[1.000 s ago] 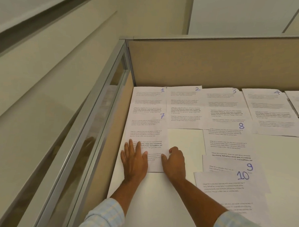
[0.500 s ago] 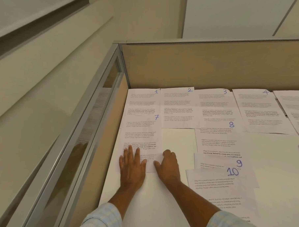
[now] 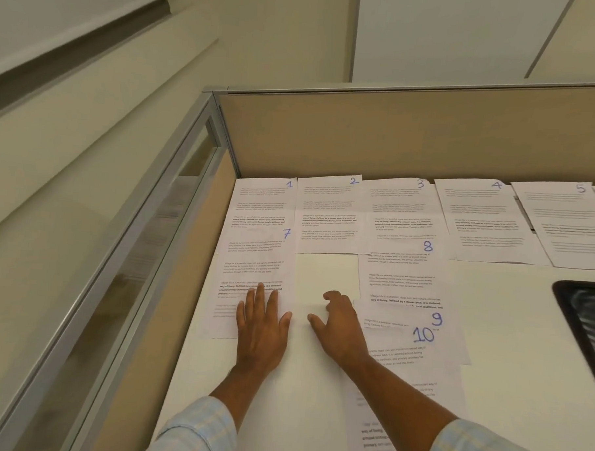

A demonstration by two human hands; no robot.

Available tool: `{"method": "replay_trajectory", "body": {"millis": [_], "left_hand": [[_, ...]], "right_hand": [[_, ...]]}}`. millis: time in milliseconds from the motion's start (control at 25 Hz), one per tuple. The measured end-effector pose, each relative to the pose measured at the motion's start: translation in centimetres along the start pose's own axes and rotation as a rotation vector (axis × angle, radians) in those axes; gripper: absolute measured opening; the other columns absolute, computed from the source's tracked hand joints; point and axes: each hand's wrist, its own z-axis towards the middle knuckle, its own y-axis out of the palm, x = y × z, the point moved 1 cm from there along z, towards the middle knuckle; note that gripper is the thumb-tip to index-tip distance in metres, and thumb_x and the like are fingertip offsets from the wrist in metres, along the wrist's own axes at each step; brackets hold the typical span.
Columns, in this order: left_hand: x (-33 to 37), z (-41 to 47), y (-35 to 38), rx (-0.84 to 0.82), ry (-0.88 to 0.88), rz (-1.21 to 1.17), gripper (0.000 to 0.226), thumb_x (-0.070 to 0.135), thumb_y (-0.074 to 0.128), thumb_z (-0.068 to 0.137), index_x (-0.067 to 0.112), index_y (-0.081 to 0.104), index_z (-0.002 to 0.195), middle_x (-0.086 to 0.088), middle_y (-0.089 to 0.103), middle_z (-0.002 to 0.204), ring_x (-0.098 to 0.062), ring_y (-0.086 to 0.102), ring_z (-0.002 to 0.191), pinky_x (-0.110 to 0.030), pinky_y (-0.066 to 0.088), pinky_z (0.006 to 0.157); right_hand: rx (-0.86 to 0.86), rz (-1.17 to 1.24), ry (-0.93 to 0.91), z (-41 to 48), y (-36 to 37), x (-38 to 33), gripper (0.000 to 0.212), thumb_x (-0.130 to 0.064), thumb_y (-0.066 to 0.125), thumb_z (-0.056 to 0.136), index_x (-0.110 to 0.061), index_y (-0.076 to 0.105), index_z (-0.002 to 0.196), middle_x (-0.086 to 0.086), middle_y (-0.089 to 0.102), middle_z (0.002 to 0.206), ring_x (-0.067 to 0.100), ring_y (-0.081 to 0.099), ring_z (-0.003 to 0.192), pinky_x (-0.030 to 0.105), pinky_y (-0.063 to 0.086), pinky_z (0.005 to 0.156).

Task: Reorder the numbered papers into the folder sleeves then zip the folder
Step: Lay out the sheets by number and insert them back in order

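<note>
Numbered printed sheets lie on the white desk [image 3: 316, 396]. Papers 1 [image 3: 263, 203], 2 [image 3: 327, 213], 3 [image 3: 399, 212], 4 [image 3: 487, 220] and 5 [image 3: 569, 223] form a row along the back. Paper 7 [image 3: 253, 261] overlaps paper 1 at the left. Paper 8 [image 3: 403, 274] lies below paper 3, with papers 9 [image 3: 444, 337] and 10 [image 3: 409, 373] overlapping in front of it. My left hand [image 3: 262, 329] lies flat on the lower right part of paper 7. My right hand [image 3: 339, 324] rests on the bare desk with loosely bent fingers, beside paper 9's left edge, holding nothing. A dark folder's corner [image 3: 578, 323] shows at the right edge.
A beige partition [image 3: 395, 137] closes the back of the desk. A glass and metal-framed partition [image 3: 145, 252] runs along the left side. Bare desk surface lies between papers 7 and 8.
My right hand has come off paper 7's lower right corner and moved right to the bare desk by paper 9. My left hand stays flat on paper 7. The view swung right, bringing the folder into sight.
</note>
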Motion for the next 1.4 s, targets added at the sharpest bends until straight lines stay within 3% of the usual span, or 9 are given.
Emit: {"method": "replay_trajectory", "body": {"millis": [160, 400, 560, 720, 920, 1040, 1160, 1320, 1400], "left_hand": [[4.5, 0.0, 0.1, -0.008, 0.081, -0.030, 0.071, 0.059, 0.023, 0.103, 0.015, 0.050, 0.152, -0.016, 0.039, 0.164, -0.038, 0.036, 0.152, -0.057, 0.028, 0.122], [11.0, 0.5, 1.4, -0.101, 0.207, -0.069, 0.085, 0.065, 0.004, 0.096, 0.021, 0.032, 0.163, -0.006, 0.015, 0.174, -0.025, 0.007, 0.162, -0.047, 0.003, 0.130], [14.1, 1.0, 2.7, -0.227, 0.304, -0.023, 0.093, 0.073, -0.006, 0.090, 0.024, 0.008, 0.168, 0.000, -0.010, 0.175, -0.020, -0.011, 0.161, -0.041, -0.009, 0.129], [15.3, 0.9, 3.9, -0.307, 0.360, -0.045, 0.104, 0.085, -0.020, 0.079, 0.029, -0.009, 0.166, 0.004, -0.029, 0.169, -0.019, -0.029, 0.156, -0.045, -0.020, 0.126], [15.1, 1.2, 4.2, -0.346, 0.344, -0.089, 0.079, 0.076, 0.005, 0.097, 0.036, -0.013, 0.163, 0.011, -0.033, 0.166, -0.011, -0.036, 0.152, -0.047, -0.021, 0.126], [15.0, 1.2, 4.5, -0.345, 0.333, -0.107, 0.071, 0.062, 0.024, 0.107, 0.038, -0.011, 0.163, 0.013, -0.031, 0.167, -0.008, -0.035, 0.152, -0.044, -0.022, 0.125], [14.9, 1.2, 4.6, -0.326, 0.342, -0.136, 0.070, 0.062, 0.027, 0.107, 0.040, -0.009, 0.163, 0.015, -0.029, 0.168, -0.007, -0.033, 0.153, -0.043, -0.023, 0.125], [14.8, 1.1, 4.7, -0.318, 0.340, -0.152, 0.069, 0.062, 0.029, 0.107, 0.043, -0.009, 0.161, 0.018, -0.028, 0.167, -0.005, -0.033, 0.153, -0.042, -0.023, 0.125], [14.9, 1.1, 4.6, -0.323, 0.343, -0.159, 0.069, 0.062, 0.030, 0.106, 0.045, -0.009, 0.160, 0.019, -0.029, 0.167, -0.005, -0.033, 0.153, -0.042, -0.023, 0.125]], "right_hand": [[0.143, -0.083, 0.025, 0.3, -5.8, 4.3, 0.048, -0.039, 0.066, 0.098, -0.017, 0.054, 0.139, 0.004, 0.057, 0.134, 0.023, 0.057, 0.124, 0.041, 0.051, 0.104], [0.262, -0.195, 0.204, 1.3, -14.6, 12.4, 0.047, -0.033, 0.064, 0.100, -0.010, 0.056, 0.140, 0.014, 0.056, 0.137, 0.035, 0.055, 0.126, 0.048, 0.045, 0.105], [0.215, -0.217, 0.343, 2.7, -18.2, 16.0, 0.050, -0.038, 0.059, 0.102, -0.008, 0.051, 0.142, 0.017, 0.051, 0.138, 0.037, 0.051, 0.128, 0.050, 0.045, 0.105], [0.131, -0.229, 0.356, 4.4, -19.5, 17.2, 0.047, -0.043, 0.057, 0.103, -0.009, 0.053, 0.136, 0.015, 0.048, 0.138, 0.036, 0.048, 0.129, 0.050, 0.047, 0.102], [0.101, -0.201, 0.338, 6.2, -19.7, 17.1, 0.051, -0.045, 0.059, 0.101, -0.017, 0.051, 0.143, 0.012, 0.046, 0.140, 0.034, 0.047, 0.131, 0.050, 0.046, 0.104], [0.090, -0.146, 0.342, 7.1, -19.7, 16.9, 0.043, -0.046, 0.064, 0.098, -0.021, 0.058, 0.132, 0.008, 0.051, 0.133, 0.030, 0.051, 0.126, 0.047, 0.047, 0.102], [0.120, -0.029, 0.379, 7.4, -19.9, 17.0, 0.031, -0.047, 0.070, 0.094, -0.025, 0.063, 0.115, 0.001, 0.061, 0.121, 0.027, 0.058, 0.118, 0.045, 0.047, 0.100], [0.130, 0.158, 0.468, 7.6, -20.2, 16.8, 0.050, -0.046, 0.074, 0.090, -0.021, 0.056, 0.129, -0.002, 0.065, 0.121, 0.028, 0.063, 0.117, 0.048, 0.046, 0.106], [0.121, 0.252, 0.483, 7.7, -20.2, 17.1, 0.044, -0.050, 0.077, 0.085, -0.021, 0.065, 0.116, -0.006, 0.067, 0.114, 0.025, 0.066, 0.110, 0.052, 0.050, 0.104]]}}
